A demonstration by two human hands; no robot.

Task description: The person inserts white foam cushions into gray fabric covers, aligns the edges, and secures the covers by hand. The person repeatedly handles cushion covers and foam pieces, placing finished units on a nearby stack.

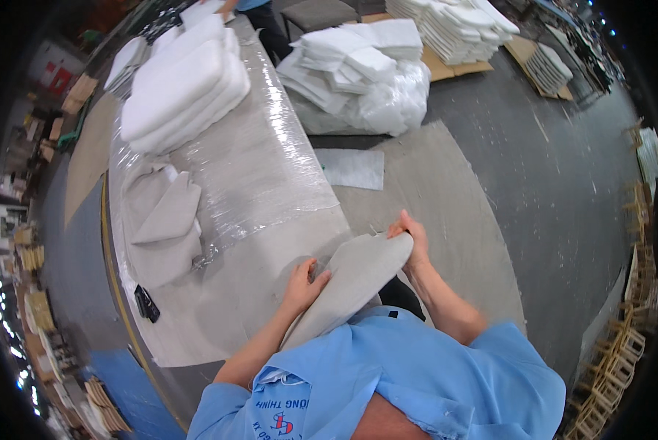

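Note:
A light grey fabric-covered cushion (358, 282) lies slanted against my body, over the near right corner of the table. My right hand (415, 240) grips its far right corner, fingers closed around the rounded edge. At its left edge, my left hand (304, 287) has curled fingers that appear to pinch the fabric; the fingertips are partly hidden. More grey fabric covers (160, 227) lie loosely heaped on the left of the table, apart from both hands. Near them, at the table's left edge, rests a small black object (147, 303) whose kind I cannot make out.
The table (255, 308) is partly wrapped in clear plastic. White pads (182, 88) are stacked at its far end, where another person (259, 18) stands. Beyond it are a plastic-wrapped pad pile (365, 73) and a white stack (457, 29) on cardboard. Wooden chair frames (615, 359) line the right.

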